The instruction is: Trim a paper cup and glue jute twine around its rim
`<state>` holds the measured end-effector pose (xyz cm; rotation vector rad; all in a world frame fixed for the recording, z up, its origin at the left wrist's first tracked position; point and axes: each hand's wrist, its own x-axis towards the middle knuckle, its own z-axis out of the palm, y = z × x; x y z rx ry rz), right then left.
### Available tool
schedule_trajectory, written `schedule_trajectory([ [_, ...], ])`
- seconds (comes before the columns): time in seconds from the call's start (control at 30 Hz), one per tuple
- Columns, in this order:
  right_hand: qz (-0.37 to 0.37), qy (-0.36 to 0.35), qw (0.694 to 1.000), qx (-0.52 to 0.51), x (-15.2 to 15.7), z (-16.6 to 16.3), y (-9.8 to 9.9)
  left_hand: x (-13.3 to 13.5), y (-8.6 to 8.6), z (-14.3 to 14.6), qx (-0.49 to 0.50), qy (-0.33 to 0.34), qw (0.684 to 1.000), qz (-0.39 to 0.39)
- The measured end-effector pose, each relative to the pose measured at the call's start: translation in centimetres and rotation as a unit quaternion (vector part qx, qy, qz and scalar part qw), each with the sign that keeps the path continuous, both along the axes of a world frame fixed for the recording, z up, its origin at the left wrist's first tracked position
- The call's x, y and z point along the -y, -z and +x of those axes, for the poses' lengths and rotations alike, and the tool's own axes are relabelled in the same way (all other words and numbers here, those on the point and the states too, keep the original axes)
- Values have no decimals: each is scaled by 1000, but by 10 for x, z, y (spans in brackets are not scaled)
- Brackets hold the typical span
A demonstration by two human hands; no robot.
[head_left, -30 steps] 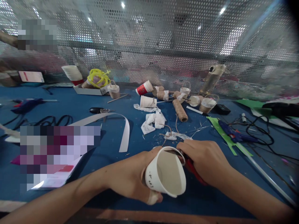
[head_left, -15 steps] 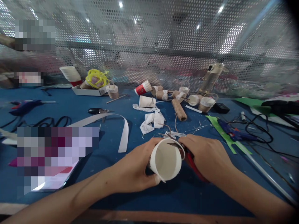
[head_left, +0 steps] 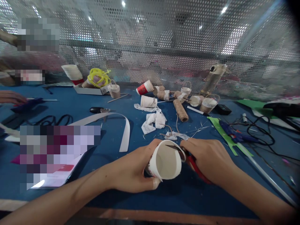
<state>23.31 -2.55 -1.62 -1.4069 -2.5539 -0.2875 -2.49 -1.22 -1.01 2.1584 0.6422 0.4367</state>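
My left hand (head_left: 133,170) is wrapped round a white paper cup (head_left: 165,161) lying on its side, its mouth turned toward me. My right hand (head_left: 207,157) grips red-handled scissors (head_left: 195,167), whose blades reach the cup's upper rim. Both hands hover just above the blue table (head_left: 164,193) near its front edge. Just beyond the cup lie scraps of white lace and bits of twine (head_left: 174,135).
Further back sit a twine roll (head_left: 180,110), several paper cups (head_left: 148,101), a blue glue gun (head_left: 233,134) with black cables, a long white paper strip (head_left: 125,134), and a box with yellow cord (head_left: 97,79). Another person's hand (head_left: 11,97) rests far left. A perforated metal screen stands behind the table.
My left hand has turned the cup and brought it slightly up and back, while the scissors stayed at its rim. Another person's hand has come into view at far left.
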Motion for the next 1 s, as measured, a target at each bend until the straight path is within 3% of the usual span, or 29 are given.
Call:
schedule_trajectory([
  [0.43, 57, -47, 997, -33, 1, -1, 2, 1, -1, 0, 10, 33, 999, -8],
  [0.83, -14, -56, 998, -11, 3, -3, 0, -1, 6, -1, 41, 79, 996, -13],
  [1.0, -30, 3, 999, -32, 6, -3, 0, 2, 5, 0, 63, 25, 994, -82],
])
